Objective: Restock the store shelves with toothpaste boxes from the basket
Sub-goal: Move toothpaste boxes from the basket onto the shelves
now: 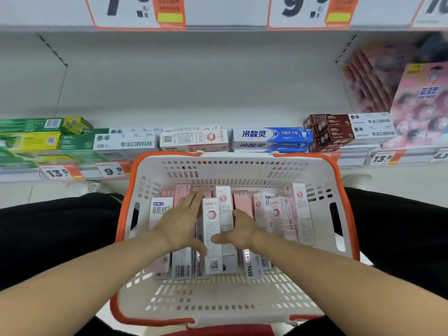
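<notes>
A white basket with an orange rim (244, 301) sits in front of me and holds several pink and white toothpaste boxes. One pink-white toothpaste box (211, 224) stands raised between my hands. My left hand (183, 224) lies with straight fingers on the boxes to its left, thumb beside it. My right hand (242, 229) grips that box and a second white box (224, 202) behind it, with the thumb across the front and the fingers curled over the far side. The shelf (194, 98) beyond the basket carries a front row of boxes, among them a matching pink-white box (194, 139).
Green boxes (31, 139) lie at the shelf's left, a blue box (271, 137) and brown boxes (332, 132) to the right, and a pink carton (419, 105) at the far right. Price tags (111, 169) line the shelf edge. My dark-clothed legs flank the basket.
</notes>
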{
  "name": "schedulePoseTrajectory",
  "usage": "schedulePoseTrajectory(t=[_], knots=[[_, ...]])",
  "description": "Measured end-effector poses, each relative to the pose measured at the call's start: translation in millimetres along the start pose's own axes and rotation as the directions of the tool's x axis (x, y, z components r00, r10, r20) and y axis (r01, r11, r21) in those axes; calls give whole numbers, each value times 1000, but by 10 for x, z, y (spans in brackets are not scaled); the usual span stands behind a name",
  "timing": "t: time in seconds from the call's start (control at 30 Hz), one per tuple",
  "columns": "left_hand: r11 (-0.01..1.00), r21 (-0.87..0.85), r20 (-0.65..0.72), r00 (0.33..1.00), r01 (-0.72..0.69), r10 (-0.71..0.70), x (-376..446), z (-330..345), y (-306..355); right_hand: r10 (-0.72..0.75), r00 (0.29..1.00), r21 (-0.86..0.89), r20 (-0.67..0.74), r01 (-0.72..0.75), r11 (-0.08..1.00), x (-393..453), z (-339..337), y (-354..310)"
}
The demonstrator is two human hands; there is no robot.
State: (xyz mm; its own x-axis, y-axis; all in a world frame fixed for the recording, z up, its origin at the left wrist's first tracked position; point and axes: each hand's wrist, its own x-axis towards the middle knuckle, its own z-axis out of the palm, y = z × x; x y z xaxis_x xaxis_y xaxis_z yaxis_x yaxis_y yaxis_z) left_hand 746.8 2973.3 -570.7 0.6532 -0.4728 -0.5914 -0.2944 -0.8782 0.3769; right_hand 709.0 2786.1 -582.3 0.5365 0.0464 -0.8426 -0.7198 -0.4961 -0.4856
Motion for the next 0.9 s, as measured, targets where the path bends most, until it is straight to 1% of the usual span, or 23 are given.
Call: schedulePoseTrajectory(t=[0.03,0.1,0.17,0.23,0.3,0.4,0.47,0.57,0.67,0.73,0.77,0.9], knots=[[1000,-10,-2,1000,8,-8,12,-3,27,-1,1000,24,-6,1,1000,-6,-39,30],[999,-50,-28,999,22,-23,43,-14,58,-1,1000,16,-23,1,1000,-7,-107,99],[989,-143,-72,996,34,-45,72,-21,66,-17,999,-14,-30,16,1000,-18,-156,135],[974,-222,-97,994,37,-60,78,-16,74,-12,1000,-29,6,13,999,-21,-206,170],[966,-256,-64,996,42,-60,71,-5,92,-5,996,-75,94,12,997,-55,-306,146],[944,-327,11,999,54,-53,73,38,124,51,973,-224,224,0,975,-110,-537,59],[929,-367,25,999,51,-45,68,51,166,107,957,-256,270,-36,966,-127,-701,38],[906,-422,53,999,18,5,76,39,240,158,947,-259,280,-84,962,-162,-886,39],[892,-452,113,992,-6,64,101,25,255,182,936,-221,301,-117,968,-172,-1000,58],[892,-452,118,992,4,55,86,4,260,178,927,-169,329,-128,977,-161,-1056,77],[878,-479,121,992,24,38,78,-7,265,168,923,-138,347,-127,982,-157,-1082,83],[730,-668,192,981,146,-21,14,-91,295,105,913,-3,394,-112,994,-148,-1181,53]])
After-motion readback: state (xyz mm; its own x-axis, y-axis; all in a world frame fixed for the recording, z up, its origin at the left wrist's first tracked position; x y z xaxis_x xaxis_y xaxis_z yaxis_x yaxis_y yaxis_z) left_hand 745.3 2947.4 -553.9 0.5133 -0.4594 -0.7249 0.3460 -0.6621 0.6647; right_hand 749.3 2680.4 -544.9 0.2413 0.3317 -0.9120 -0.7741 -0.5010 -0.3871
